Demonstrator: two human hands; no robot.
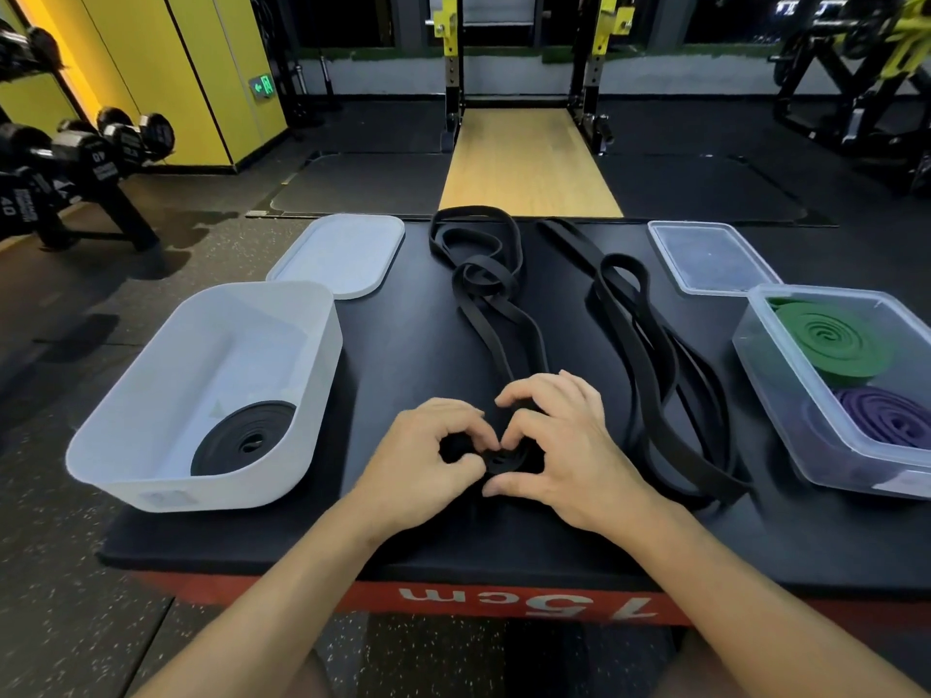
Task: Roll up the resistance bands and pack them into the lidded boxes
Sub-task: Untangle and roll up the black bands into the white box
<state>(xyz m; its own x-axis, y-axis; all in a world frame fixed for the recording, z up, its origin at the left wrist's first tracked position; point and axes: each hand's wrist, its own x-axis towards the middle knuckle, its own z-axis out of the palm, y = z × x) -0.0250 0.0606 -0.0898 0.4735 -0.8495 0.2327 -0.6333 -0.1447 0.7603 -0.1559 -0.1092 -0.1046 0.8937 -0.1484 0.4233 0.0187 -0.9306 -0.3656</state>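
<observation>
Left of the fingers [461,418], a white box [126,476] holds a rolled black band [242,438]. The left hand [423,460] and right hand [564,445] pinch a started black coil [499,460] between curled fingers on the tabletop [403,345]. Right of them lie a loose black band [655,395] and a clear box [771,410] of rolls.

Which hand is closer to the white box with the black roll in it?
Left. The left hand is just right of the white box; the right hand lies farther right, beyond it.
</observation>
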